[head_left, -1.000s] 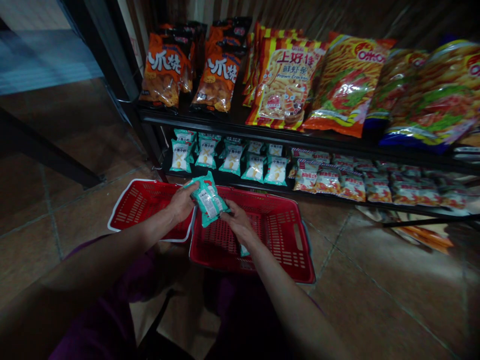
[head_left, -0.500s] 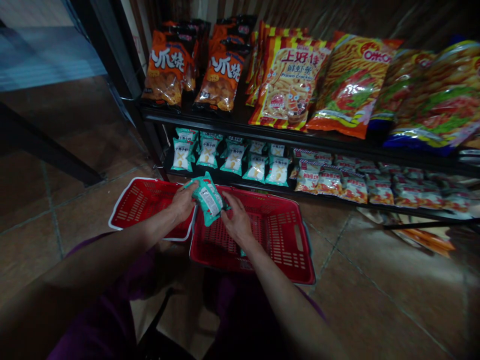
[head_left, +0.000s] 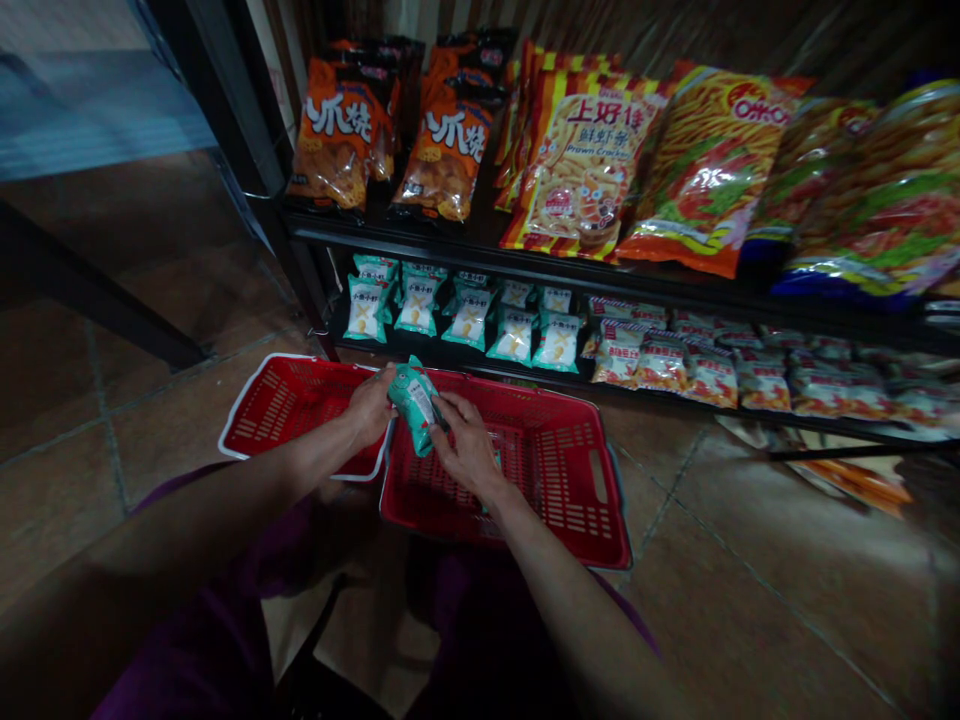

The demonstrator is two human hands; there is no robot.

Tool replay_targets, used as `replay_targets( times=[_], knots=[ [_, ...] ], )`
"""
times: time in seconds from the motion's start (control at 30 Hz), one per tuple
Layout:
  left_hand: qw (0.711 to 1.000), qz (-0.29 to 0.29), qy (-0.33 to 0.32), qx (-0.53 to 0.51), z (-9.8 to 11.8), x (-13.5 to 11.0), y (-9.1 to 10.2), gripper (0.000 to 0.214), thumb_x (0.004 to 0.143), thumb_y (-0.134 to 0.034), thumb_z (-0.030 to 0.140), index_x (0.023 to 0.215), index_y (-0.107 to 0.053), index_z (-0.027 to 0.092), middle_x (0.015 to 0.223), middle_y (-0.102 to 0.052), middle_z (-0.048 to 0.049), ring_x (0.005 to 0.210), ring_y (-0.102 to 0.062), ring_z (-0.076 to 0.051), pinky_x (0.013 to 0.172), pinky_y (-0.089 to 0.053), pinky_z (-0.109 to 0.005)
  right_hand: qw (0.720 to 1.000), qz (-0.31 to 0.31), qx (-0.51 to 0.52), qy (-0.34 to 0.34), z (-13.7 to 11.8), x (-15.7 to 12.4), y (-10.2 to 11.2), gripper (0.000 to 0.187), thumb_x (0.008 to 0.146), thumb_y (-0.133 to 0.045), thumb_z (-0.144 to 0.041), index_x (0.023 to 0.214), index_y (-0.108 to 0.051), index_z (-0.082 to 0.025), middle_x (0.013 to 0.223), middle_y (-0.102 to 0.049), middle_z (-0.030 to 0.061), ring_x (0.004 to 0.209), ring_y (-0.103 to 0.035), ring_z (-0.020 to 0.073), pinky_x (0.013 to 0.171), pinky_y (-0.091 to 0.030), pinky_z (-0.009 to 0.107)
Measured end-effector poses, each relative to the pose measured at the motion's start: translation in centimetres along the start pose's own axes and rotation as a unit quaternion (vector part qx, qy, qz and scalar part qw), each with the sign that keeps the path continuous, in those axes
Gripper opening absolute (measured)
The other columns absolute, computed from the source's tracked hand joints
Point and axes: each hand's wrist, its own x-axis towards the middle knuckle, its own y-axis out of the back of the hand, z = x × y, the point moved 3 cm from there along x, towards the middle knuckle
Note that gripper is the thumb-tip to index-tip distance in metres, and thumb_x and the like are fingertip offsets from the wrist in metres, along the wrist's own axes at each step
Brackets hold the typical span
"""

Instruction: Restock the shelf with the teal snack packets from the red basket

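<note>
Both my hands grip a small teal snack packet (head_left: 415, 402) above the gap between two red baskets. My left hand (head_left: 370, 404) closes on its left side and my right hand (head_left: 466, 440) pinches its right side. The packet stands almost upright, edge-on. Under my right hand lies the larger red basket (head_left: 555, 500), with a bit of another teal packet showing beneath my wrist. The smaller red basket (head_left: 289, 410) is under my left forearm.
A black shelf rack (head_left: 480, 255) stands ahead. Its low shelf holds rows of teal packets (head_left: 465, 320) and red-white packets (head_left: 697, 370). The shelf above carries large orange and striped snack bags (head_left: 577, 160). Brown floor tiles spread to the left and right.
The packet has turned from flat and wide to nearly upright and narrower. My right hand has come up and closed on its side; the view has drifted slightly.
</note>
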Motion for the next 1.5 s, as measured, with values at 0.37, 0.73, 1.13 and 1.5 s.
replay_targets(
  times=[0.37,0.73,1.13,1.5],
  knots=[
    [0.998,0.015,0.052,0.041,0.5,-0.6,-0.3,0.022,0.084,-0.056,0.04,0.083,-0.058,0.018,0.073,-0.062,-0.0023,0.068,-0.058,-0.017,0.072,-0.05,-0.036,0.988,-0.114,0.086,-0.05,0.5,-0.6,-1.4,0.098,0.071,-0.072,-0.038,0.149,-0.016,-0.023,0.152,-0.027,0.0147,0.14,-0.028,0.0289,0.113,-0.028,0.05],
    [0.996,-0.024,0.008,0.086,0.5,-0.3,-0.2,0.01,0.077,-0.065,0.026,0.079,-0.062,0.016,0.084,-0.064,-0.0069,0.069,-0.058,-0.014,0.064,-0.049,-0.028,0.899,-0.006,0.39,-0.201,0.8,0.5,0.2,0.057,0.072,-0.067,-0.029,0.127,-0.054,-0.025,0.116,-0.065,0.0042,0.103,-0.06,0.023,0.095,-0.046,0.041],
    [0.995,-0.072,-0.019,0.061,1.2,-0.2,-0.2,0.012,0.071,-0.07,0.022,0.08,-0.063,0.018,0.077,-0.067,-0.002,0.07,-0.061,-0.013,0.071,-0.045,-0.027,0.7,-0.005,0.621,-0.353,0.7,0.6,0.6,0.048,0.059,-0.076,-0.019,0.105,-0.063,-0.027,0.092,-0.072,-0.0031,0.079,-0.066,0.0153,0.072,-0.054,0.03],
    [0.997,-0.053,-0.036,0.043,1.6,0.0,-0.4,0.026,0.059,-0.079,0.027,0.073,-0.059,0.017,0.076,-0.067,-0.0014,0.069,-0.06,-0.014,0.068,-0.045,-0.027,0.713,-0.024,0.597,-0.367,0.6,0.5,0.6,0.038,0.056,-0.075,-0.018,0.093,-0.066,-0.024,0.088,-0.073,-0.0022,0.077,-0.066,0.0164,0.069,-0.054,0.029]
  ],
)
